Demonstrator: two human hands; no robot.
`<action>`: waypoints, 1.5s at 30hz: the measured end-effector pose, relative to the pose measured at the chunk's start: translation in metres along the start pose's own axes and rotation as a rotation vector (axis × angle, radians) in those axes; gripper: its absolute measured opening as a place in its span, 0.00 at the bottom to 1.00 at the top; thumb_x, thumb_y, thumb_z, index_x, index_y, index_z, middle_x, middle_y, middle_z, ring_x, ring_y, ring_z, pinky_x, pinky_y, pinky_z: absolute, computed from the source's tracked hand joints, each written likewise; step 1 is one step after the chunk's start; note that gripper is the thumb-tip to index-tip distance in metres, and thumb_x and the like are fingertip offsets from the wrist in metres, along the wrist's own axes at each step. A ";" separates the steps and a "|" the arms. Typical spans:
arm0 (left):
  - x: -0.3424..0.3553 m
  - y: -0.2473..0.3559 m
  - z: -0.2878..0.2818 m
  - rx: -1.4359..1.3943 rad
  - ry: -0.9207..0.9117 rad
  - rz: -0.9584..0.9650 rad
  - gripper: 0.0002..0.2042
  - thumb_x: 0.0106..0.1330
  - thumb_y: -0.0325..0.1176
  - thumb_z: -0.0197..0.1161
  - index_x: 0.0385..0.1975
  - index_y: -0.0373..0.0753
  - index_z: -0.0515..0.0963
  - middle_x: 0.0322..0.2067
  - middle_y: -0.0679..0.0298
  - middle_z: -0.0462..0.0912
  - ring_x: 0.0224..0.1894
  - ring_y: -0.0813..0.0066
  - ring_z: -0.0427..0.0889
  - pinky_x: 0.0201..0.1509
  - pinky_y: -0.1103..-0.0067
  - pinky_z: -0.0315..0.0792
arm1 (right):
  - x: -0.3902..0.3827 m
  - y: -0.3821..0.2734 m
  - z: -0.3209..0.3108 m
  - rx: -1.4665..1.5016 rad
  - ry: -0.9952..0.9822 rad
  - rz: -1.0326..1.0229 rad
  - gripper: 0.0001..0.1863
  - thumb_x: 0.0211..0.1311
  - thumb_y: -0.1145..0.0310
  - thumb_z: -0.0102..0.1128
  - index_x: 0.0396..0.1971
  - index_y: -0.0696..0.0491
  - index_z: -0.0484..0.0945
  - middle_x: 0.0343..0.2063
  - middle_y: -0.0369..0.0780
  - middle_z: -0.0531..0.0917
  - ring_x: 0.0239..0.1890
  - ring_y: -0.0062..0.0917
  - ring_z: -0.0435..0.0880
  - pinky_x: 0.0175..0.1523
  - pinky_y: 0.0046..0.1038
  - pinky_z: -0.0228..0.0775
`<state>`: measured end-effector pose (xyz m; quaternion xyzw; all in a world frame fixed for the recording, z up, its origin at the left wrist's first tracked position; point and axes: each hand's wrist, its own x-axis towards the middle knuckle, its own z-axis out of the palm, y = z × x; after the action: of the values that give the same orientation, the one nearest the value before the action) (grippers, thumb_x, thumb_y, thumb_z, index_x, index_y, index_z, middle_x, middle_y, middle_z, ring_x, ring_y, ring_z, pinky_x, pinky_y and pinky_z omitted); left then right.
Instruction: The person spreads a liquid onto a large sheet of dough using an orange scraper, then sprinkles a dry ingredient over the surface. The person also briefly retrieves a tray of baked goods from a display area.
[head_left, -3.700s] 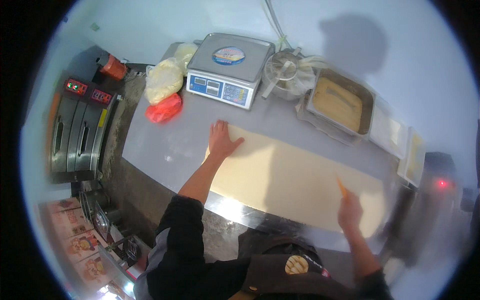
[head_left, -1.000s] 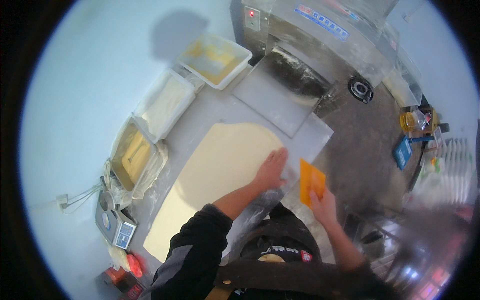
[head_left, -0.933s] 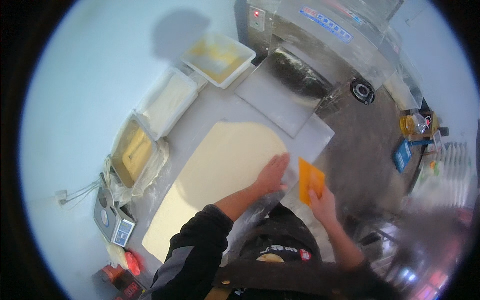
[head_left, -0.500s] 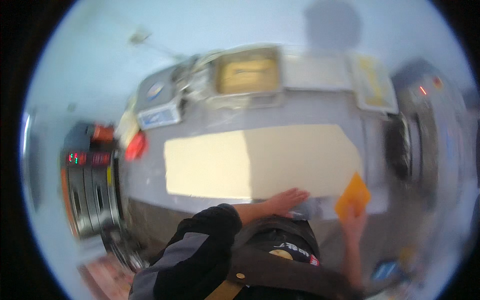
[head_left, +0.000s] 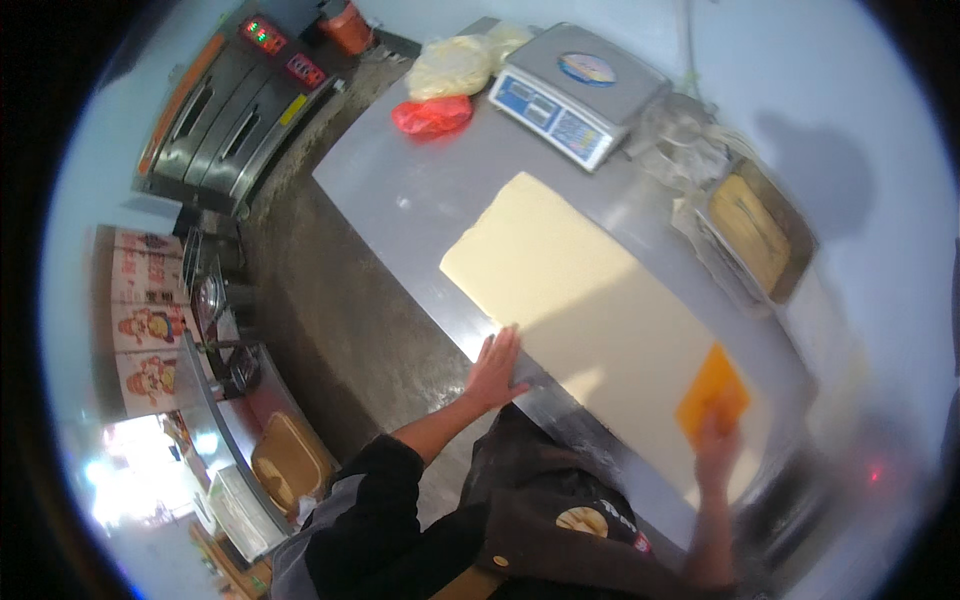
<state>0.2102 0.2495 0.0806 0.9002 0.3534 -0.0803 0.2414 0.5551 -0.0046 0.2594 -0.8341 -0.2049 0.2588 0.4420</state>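
A long pale sheet of dough [head_left: 560,270] lies flat on the metal table [head_left: 375,185], running from the far left toward my right. My left hand [head_left: 494,368] is open, fingers spread, at the table's front edge, its fingertips beside the near edge of the dough. In my right hand [head_left: 716,440] is a flat orange dough scraper [head_left: 714,395], gripped at its lower end and held over the right part of the dough. Whether the scraper touches the dough I cannot tell.
Along the table's far side stand a digital scale [head_left: 580,95], a red plastic bag [head_left: 432,118], a bag of pale stuff [head_left: 450,68] and a metal tray of yellowish filling [head_left: 750,222]. A deck oven [head_left: 230,120] stands at the far left, with a wooden-coloured tray [head_left: 290,462] nearer.
The view has swung to the left, bringing the oven and shelves further in. My left hand has gone left along the table edge, fingers more spread. My right hand still holds the scraper.
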 end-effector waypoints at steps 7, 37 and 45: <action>0.076 -0.077 -0.060 -0.135 0.447 -0.261 0.52 0.62 0.51 0.71 0.79 0.31 0.49 0.80 0.44 0.50 0.83 0.47 0.47 0.84 0.54 0.42 | 0.025 -0.042 0.075 -0.043 -0.147 0.003 0.17 0.74 0.69 0.59 0.55 0.62 0.81 0.45 0.43 0.89 0.48 0.27 0.87 0.53 0.31 0.76; 0.295 -0.004 -0.108 -0.058 0.139 0.189 0.58 0.63 0.63 0.67 0.78 0.24 0.46 0.81 0.42 0.44 0.84 0.49 0.40 0.85 0.56 0.36 | 0.029 -0.101 0.153 -0.039 0.007 0.099 0.16 0.73 0.70 0.58 0.55 0.61 0.81 0.46 0.44 0.89 0.49 0.28 0.86 0.55 0.33 0.77; 0.285 0.109 -0.063 -0.026 -0.022 0.346 0.59 0.62 0.65 0.65 0.78 0.23 0.46 0.81 0.42 0.44 0.84 0.51 0.40 0.86 0.57 0.32 | -0.001 -0.082 0.132 0.052 0.102 0.191 0.17 0.74 0.69 0.58 0.56 0.60 0.81 0.46 0.44 0.88 0.50 0.27 0.86 0.55 0.32 0.77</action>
<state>0.4920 0.3814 0.0866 0.9435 0.1913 -0.0429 0.2670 0.4643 0.1214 0.2658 -0.8502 -0.0950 0.2622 0.4466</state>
